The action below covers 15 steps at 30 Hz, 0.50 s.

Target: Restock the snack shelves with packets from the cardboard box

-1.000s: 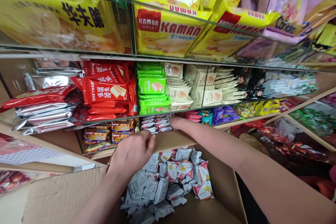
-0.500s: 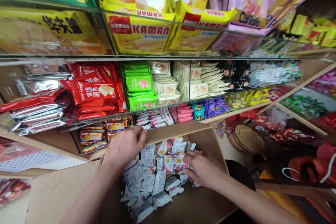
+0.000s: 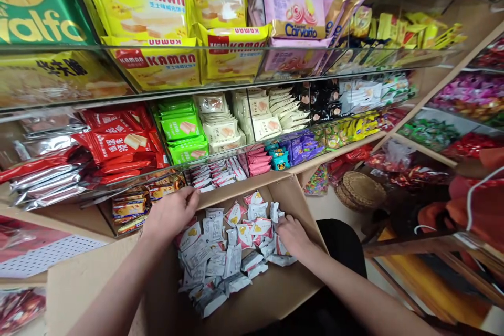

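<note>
An open cardboard box (image 3: 311, 210) holds a heap of small snack packets (image 3: 232, 260), some silver-grey side up, others showing white and pink fronts. At the box's far left corner, my left hand (image 3: 171, 215) is closed over the rim. My right hand (image 3: 293, 236) reaches inside along the right wall, with its fingers curled down onto packets there; the fingertips are partly hidden among them. Just beyond the box's far edge, a shelf compartment contains similar white-and-pink packets (image 3: 218, 173).
Shelves behind glass carry yellow wafer packs (image 3: 157, 10), red packs (image 3: 122, 142), green packs (image 3: 181, 126) and cream packs (image 3: 222, 131). A box flap (image 3: 90, 278) spreads out at the left. Round woven baskets (image 3: 362, 189) sit on the floor beside a wooden stool (image 3: 425, 247).
The camera view has shifted, so the shelves appear further left. My right hand has moved from over the middle packets to the box's right side, its fingers lower. My left hand stays on the rim.
</note>
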### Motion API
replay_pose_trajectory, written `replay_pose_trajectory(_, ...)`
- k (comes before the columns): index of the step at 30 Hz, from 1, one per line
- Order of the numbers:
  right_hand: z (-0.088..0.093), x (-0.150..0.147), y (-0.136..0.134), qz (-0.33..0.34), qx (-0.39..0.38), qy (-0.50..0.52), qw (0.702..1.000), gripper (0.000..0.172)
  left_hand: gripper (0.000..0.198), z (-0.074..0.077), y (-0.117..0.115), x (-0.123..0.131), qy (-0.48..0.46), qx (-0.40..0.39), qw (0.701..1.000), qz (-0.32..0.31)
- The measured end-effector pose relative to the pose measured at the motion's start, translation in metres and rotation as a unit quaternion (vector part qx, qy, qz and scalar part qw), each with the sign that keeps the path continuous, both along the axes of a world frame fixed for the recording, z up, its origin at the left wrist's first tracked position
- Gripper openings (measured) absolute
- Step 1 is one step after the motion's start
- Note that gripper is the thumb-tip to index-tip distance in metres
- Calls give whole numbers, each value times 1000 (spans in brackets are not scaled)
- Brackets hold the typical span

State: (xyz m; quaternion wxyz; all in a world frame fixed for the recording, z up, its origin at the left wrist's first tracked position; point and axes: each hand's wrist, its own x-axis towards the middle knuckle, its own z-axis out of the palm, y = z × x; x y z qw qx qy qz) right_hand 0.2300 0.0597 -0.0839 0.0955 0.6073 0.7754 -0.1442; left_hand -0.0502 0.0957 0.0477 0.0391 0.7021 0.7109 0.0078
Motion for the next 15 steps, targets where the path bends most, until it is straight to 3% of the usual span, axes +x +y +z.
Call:
replay_pose_trajectory(3, 5, 9, -4, 7, -3, 25, 1000, 24, 39, -4, -11, 0, -85, 112, 988, -67)
replay_pose_trajectory(5, 15, 15, -7, -6, 7, 62, 998, 19, 32, -14, -28, 7, -170, 187, 958, -134)
replay_pose_trajectory(7, 29, 17, -11, -45, 22, 167, 985, 15, 29, -29, -50, 24, -266, 185, 933, -157)
replay_pose_trajectory(8, 36, 15, -13, -70, 24, 249, 966, 13, 30, -38, -61, 35, -317, 158, 926, -134)
replay_pose_trajectory(10, 48, 5, -19, -117, 12, 429, 896, 14, 40, -54, -80, 59, -430, 94, 897, -38)
replay_pose_trajectory(12, 54, -14, -26, -152, -18, 568, 808, 19, 42, -66, -92, 81, -532, -7, 846, 31)
replay_pose_trajectory(15, 53, -43, -37, -212, -71, 675, 703, 24, 38, -75, -96, 101, -642, -52, 759, 99)
